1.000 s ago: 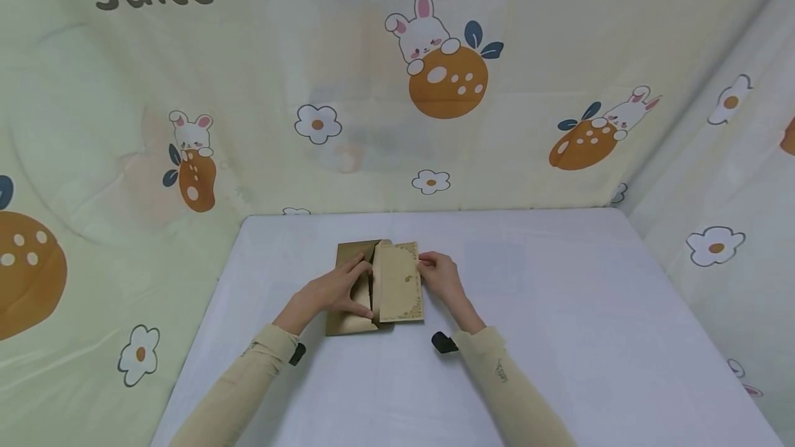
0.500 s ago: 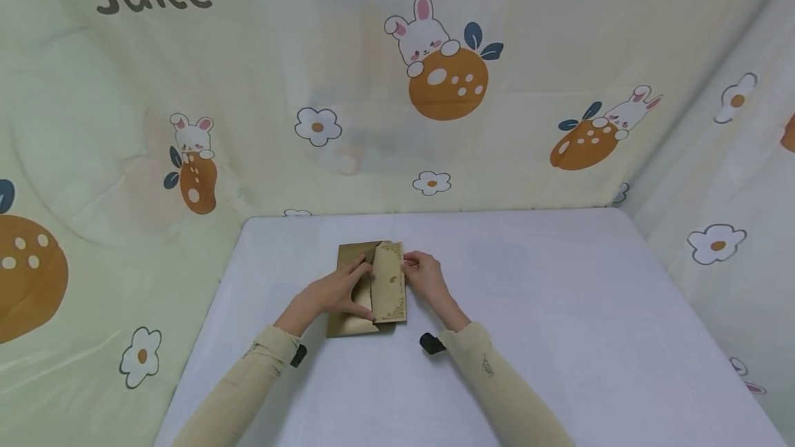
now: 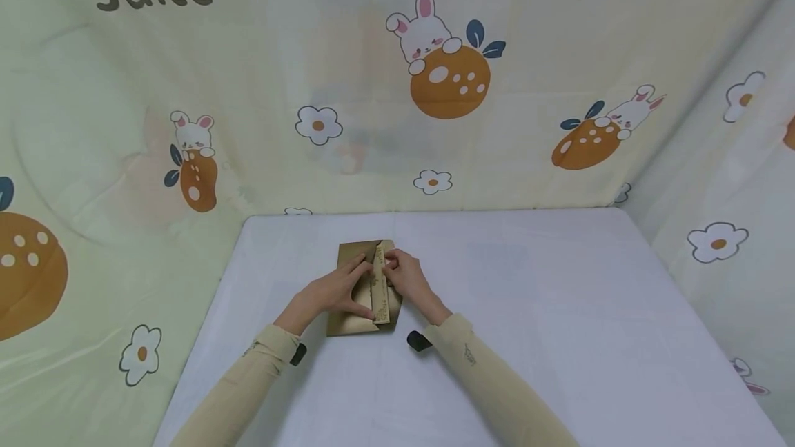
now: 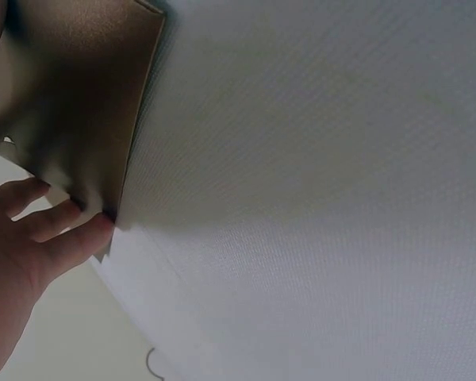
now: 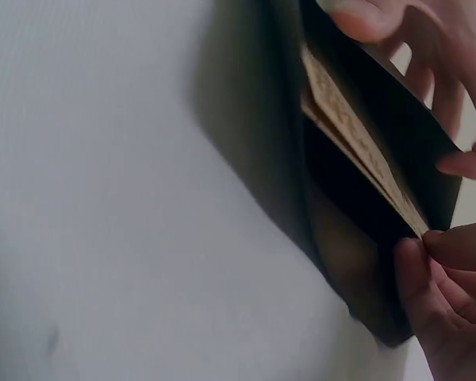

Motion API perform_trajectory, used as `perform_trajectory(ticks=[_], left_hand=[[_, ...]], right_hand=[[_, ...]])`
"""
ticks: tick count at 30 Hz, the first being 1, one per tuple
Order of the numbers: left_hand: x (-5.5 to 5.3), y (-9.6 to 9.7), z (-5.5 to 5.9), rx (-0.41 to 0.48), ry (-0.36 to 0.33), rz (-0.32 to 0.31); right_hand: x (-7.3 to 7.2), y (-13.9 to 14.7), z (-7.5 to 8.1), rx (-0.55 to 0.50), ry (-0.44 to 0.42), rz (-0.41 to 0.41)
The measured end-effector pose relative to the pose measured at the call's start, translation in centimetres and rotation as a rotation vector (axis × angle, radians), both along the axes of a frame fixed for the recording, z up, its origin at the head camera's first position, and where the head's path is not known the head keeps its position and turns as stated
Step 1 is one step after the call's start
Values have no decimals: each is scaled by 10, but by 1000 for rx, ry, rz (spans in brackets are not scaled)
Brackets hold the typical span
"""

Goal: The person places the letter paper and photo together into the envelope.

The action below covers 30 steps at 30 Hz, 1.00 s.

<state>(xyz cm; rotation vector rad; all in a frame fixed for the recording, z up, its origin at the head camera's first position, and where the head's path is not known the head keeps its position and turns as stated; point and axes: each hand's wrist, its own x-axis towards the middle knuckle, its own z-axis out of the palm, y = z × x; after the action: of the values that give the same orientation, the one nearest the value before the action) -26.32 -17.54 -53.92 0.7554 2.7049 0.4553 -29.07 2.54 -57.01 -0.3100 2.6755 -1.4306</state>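
A gold paper envelope (image 3: 349,326) lies on the white table, its mouth to the right and its flap folded out. A cream card (image 3: 380,299) with brown ornamental print is mostly inside, only a narrow strip showing. My left hand (image 3: 329,294) grips the mouth's upper edge, thumb and fingers spread along it. In the left wrist view, several fingers touch the end of the envelope (image 4: 103,48). My right hand (image 3: 406,278) pinches the card's outer edge between thumb and forefinger. From the right wrist, the mouth gapes dark around the card (image 5: 341,111).
The white tabletop (image 3: 559,309) stretches around the envelope. Behind it hangs a pale curtain (image 3: 348,54) printed with rabbits, oranges and flowers. A small black device (image 3: 419,341) sits at the right cuff.
My right hand has moved left, and the card has slid deeper into the envelope, from a wide panel showing to a narrow strip. My left hand stays in place.
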Motion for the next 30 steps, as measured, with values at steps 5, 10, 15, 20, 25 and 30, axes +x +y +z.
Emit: perform_trajectory(ticks=[5, 10, 15, 20, 25, 30], left_hand=[[0, 0, 0, -1, 5, -15], [0, 1, -1, 1, -2, -18], [-1, 0, -2, 9, -2, -11], [-1, 0, -5, 19, 4, -11], [-1, 0, -6, 16, 4, -6], [-1, 0, -6, -19, 5, -1]], right_hand=[[1, -7, -3, 13, -11, 30], [1, -14, -4, 20, -15, 36], [1, -18, -3, 25, -14, 28], [2, -21, -4, 76, 39, 25], [2, -21, -5, 99, 47, 30], [3, -16, -5, 93, 89, 58]])
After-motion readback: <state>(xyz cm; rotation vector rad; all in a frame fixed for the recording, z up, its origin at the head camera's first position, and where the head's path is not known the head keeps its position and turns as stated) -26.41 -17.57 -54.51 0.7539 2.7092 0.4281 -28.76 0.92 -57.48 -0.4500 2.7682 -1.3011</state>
